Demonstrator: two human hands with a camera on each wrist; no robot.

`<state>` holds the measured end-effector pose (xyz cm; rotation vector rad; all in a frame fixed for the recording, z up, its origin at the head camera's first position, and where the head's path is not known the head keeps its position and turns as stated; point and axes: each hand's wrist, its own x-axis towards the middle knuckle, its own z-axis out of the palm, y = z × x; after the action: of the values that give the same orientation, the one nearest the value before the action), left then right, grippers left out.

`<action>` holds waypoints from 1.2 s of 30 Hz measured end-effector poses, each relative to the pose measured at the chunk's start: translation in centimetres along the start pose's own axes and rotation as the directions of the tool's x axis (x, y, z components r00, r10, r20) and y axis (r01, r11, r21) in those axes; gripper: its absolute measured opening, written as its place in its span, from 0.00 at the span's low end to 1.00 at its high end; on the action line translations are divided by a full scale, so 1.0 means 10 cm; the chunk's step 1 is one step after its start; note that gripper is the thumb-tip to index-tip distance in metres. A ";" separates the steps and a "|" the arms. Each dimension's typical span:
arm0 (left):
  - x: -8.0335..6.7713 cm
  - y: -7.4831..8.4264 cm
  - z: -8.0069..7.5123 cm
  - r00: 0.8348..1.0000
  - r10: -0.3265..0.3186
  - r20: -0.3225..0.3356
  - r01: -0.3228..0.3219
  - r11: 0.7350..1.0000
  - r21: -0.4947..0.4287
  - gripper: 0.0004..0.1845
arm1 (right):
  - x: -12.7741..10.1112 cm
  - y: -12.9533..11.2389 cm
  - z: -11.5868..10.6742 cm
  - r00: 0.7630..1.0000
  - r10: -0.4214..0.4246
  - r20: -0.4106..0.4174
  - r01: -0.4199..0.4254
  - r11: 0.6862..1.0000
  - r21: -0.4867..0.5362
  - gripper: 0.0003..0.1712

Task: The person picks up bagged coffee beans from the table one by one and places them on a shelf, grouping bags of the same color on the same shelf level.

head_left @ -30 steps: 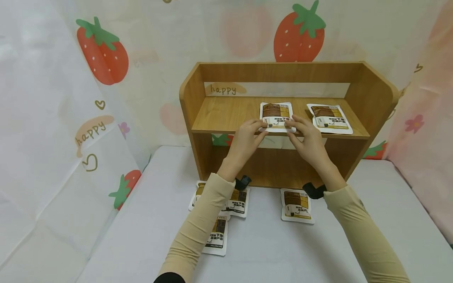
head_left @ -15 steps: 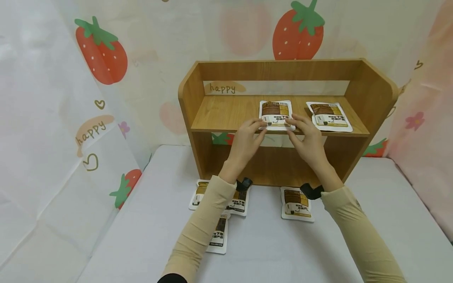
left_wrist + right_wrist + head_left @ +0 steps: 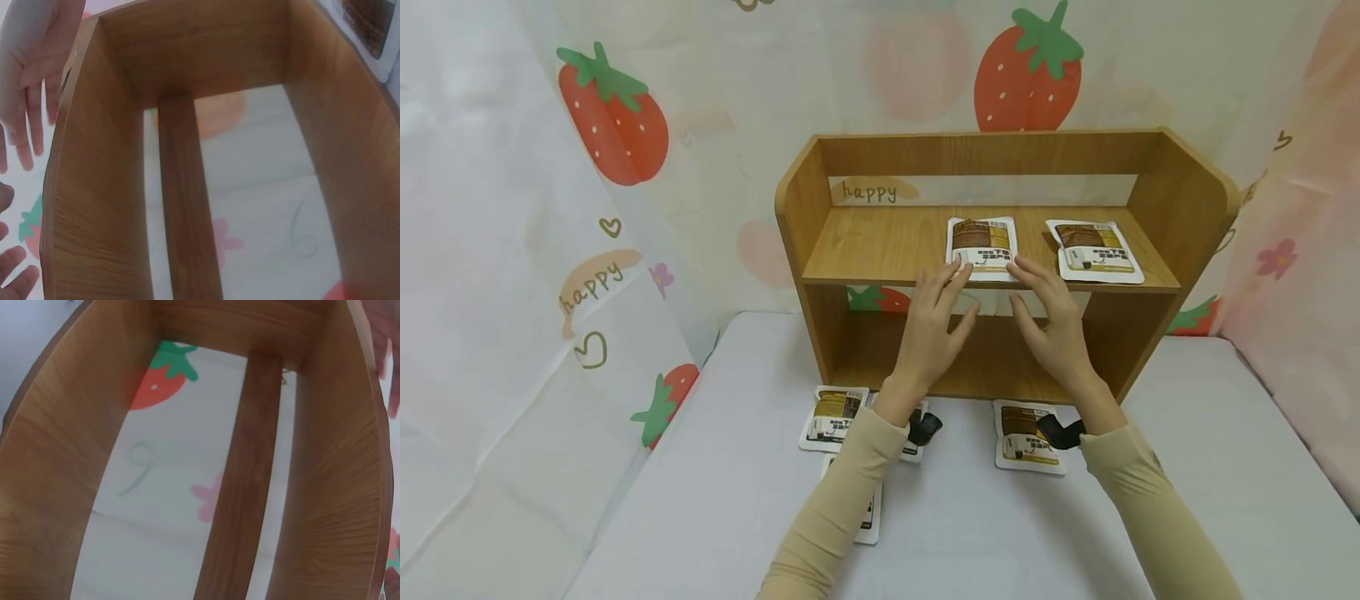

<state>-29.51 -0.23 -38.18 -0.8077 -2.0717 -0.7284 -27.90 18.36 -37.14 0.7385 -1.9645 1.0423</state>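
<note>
- Head view: a middle packet (image 3: 982,240) lies at the upper shelf's (image 3: 872,246) front edge, a right packet (image 3: 1096,250) near its right end. Four packets (image 3: 832,417) lie on the counter (image 3: 962,533) — six altogether, so the work looks about a third along.
- Left hand (image 3: 931,327) and right hand (image 3: 1054,321) are wide, fingertips at the middle packet's near edge, gripping nothing.
- Left wrist view: lower compartment (image 3: 337,125), spread fingers, one cut-off packet (image 3: 372,25).
- Right wrist view: same compartment; hands mostly cropped — grip unclear.
</note>
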 end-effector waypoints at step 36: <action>-0.93 0.10 0.36 0.873 -0.279 0.400 0.379 0.904 -0.197 0.32 | -0.97 0.23 -0.22 0.954 0.263 0.146 -0.255 0.964 -0.072 0.26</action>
<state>-25.85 0.20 -47.46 -0.7849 -2.5220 -1.1434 -23.67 22.66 -45.40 0.5564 -2.2599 1.1083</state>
